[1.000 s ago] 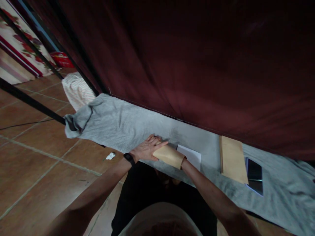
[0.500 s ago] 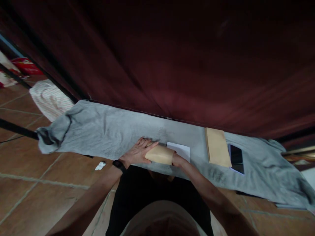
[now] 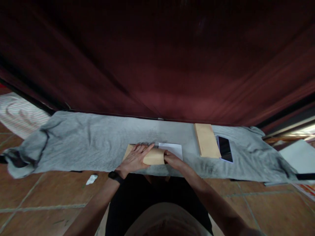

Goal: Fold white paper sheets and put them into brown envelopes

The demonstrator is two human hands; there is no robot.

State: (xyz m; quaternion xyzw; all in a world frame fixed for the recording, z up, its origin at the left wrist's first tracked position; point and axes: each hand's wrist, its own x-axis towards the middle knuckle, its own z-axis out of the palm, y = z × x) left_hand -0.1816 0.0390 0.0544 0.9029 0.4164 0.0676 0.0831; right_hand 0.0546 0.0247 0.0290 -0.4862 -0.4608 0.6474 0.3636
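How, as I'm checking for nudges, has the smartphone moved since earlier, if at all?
No: the smartphone keeps its place right of the brown paper stack.

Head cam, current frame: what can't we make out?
All head view:
Right hand: fingertips hidden inside the brown envelope.
Brown envelope: part of its left portion covered by the left hand.
White paper: lower part hidden by brown envelope and right hand.
Brown stack: layers too blurred to count.
Wristband: too small to read.
Striped cloth: cut off by left edge.
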